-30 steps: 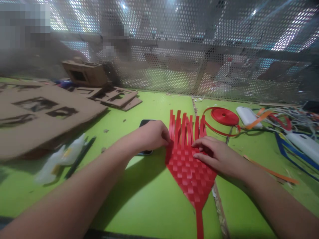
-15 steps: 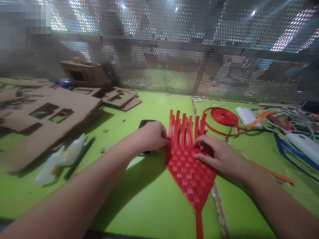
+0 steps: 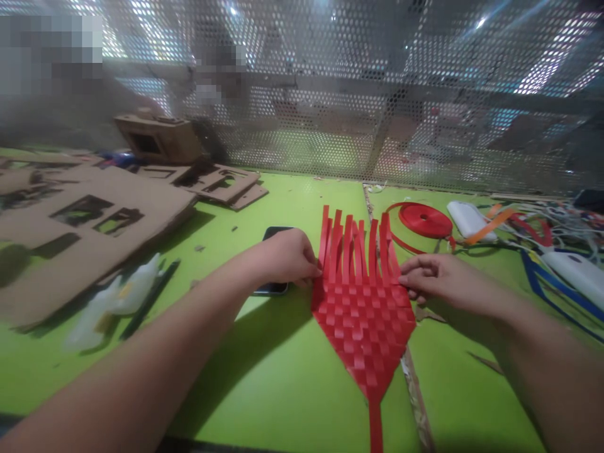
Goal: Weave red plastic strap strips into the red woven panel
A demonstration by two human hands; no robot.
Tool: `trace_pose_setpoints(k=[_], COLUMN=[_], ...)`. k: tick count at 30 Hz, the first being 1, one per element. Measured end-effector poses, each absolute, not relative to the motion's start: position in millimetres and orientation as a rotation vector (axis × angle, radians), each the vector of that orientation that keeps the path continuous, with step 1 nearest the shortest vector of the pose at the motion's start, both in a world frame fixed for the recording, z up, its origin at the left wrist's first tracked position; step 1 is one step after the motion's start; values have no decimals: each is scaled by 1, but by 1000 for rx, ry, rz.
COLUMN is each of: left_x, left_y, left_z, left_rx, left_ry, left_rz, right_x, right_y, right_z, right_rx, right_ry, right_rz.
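Observation:
A woven red ribbon piece (image 3: 365,327) lies on the green table, checkered in the middle and tapering to a single tail at the near edge. Several loose ribbon ends rise from its far side. My left hand (image 3: 297,258) pinches its upper left edge between thumb and fingers. At the upper right edge, my right hand (image 3: 427,277) has thumb and index finger closed on the end of a ribbon strip. Partly hidden behind my left hand is a dark phone (image 3: 278,288).
A red ribbon roll (image 3: 425,220) lies beyond my right hand. White devices (image 3: 472,221), cables and ribbon scraps crowd the right. On the left are cardboard pieces (image 3: 141,189), small glue bottles (image 3: 136,286) and a black pen (image 3: 151,299). Perforated metal mesh (image 3: 306,119) stands behind.
My right hand has moved right, from over the weave to its upper right edge, where it now pinches. My left hand stays at the upper left edge.

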State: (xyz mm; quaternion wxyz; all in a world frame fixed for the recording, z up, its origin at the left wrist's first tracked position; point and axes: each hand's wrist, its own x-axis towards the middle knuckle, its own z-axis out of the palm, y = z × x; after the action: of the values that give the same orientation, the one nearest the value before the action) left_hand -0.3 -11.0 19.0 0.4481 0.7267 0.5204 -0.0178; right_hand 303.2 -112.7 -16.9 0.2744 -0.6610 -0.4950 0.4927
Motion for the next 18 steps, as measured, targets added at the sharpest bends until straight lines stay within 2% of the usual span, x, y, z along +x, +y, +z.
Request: trace_pose_setpoints(k=[7, 18], left_x=[-2, 2], left_y=[2, -1], left_z=[5, -3], left_rx=[1589, 1519], left_ry=[1152, 1023], left_rz=[134, 117], right_x=[309, 315], right_y=[-109, -104], right_z=[-18, -23], right_rx=[-1683, -1718], right_ry=[-1293, -1205], right_rz=[1259, 1316])
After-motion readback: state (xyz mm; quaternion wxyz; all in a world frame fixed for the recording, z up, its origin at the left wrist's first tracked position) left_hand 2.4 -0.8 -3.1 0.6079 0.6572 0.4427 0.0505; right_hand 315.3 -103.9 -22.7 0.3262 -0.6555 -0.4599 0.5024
